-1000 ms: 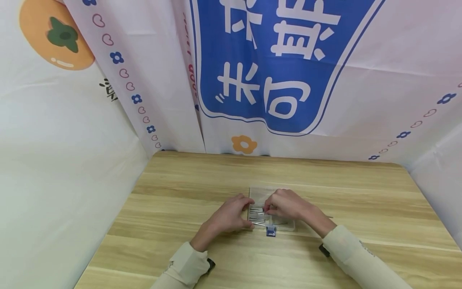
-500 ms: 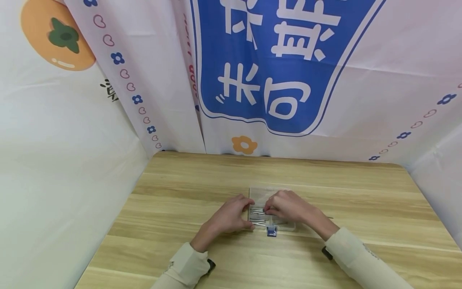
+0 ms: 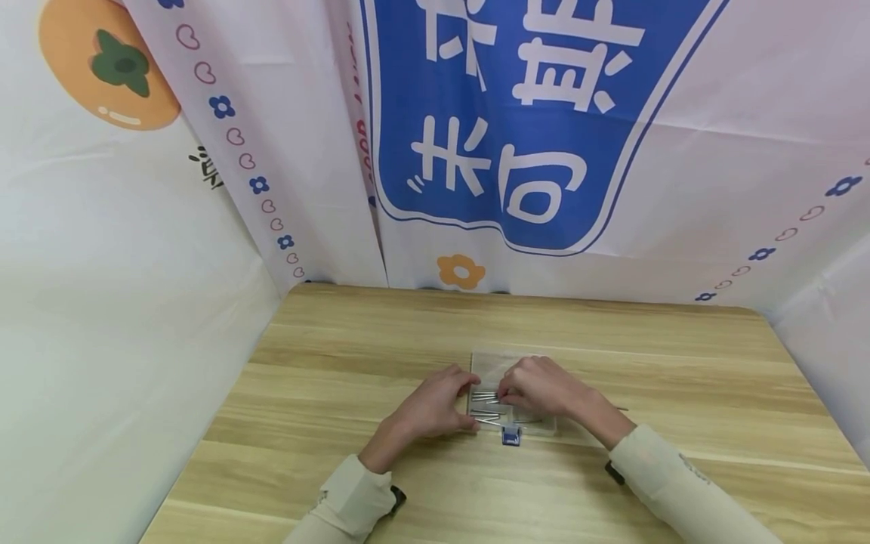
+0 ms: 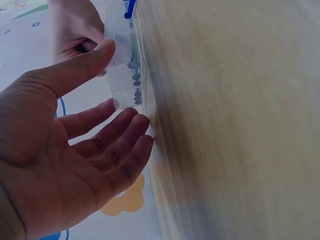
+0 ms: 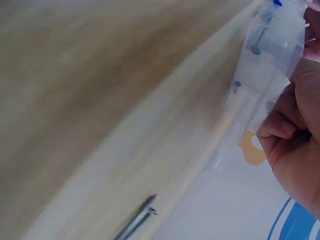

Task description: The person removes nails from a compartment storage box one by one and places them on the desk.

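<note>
A clear plastic compartment box sits on the table, its transparent lid laid back and a blue latch at its near side. Several silver nails lie in its left compartments; their round heads show through the wall in the left wrist view. My left hand holds the box's left end between thumb and index finger, the other fingers loosely extended. My right hand reaches in from the right with curled fingers, pinching at a nail among the others. Its fingertips are partly hidden.
To the right of the box a loose nail lies on the wooden table; the right forearm passes over it in the head view. White printed cloth hangs behind and at both sides of the table.
Almost nothing differs: both hands stay at the box, and the right fingertips remain over the same left compartment with only slight wrist movement.
</note>
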Tool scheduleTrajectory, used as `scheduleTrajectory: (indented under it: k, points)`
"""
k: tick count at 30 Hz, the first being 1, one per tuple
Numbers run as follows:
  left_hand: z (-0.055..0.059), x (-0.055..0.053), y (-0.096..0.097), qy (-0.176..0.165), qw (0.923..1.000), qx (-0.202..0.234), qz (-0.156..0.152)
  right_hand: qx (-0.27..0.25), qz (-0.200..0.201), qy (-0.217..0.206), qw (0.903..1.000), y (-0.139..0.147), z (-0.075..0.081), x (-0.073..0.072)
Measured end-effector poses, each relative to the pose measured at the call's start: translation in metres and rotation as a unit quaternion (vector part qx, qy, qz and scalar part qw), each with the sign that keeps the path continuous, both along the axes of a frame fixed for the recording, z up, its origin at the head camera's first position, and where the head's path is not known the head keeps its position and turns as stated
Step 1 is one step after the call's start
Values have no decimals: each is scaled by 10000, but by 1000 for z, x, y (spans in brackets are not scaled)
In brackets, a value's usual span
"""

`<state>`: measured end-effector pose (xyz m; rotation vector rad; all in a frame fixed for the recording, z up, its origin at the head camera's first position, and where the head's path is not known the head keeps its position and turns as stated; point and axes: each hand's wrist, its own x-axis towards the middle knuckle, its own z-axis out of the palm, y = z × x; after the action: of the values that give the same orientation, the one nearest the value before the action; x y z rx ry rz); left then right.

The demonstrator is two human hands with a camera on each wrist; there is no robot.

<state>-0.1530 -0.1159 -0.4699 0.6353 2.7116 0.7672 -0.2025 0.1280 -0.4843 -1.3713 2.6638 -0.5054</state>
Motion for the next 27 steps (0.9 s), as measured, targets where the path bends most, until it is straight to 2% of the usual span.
scheduleTrajectory:
  k: [6,11,27]
  points:
    - [1,0,0,25,10000,-24,-11,-76,-12,-9,10000,2,-3,0]
    - [0,0,0,-1,10000,-17,1,-76,-158,-192,9997,4,-2,2]
    - [2,2,1,-50,10000,-25,55,-804,-801,-794,9904,27,13,3]
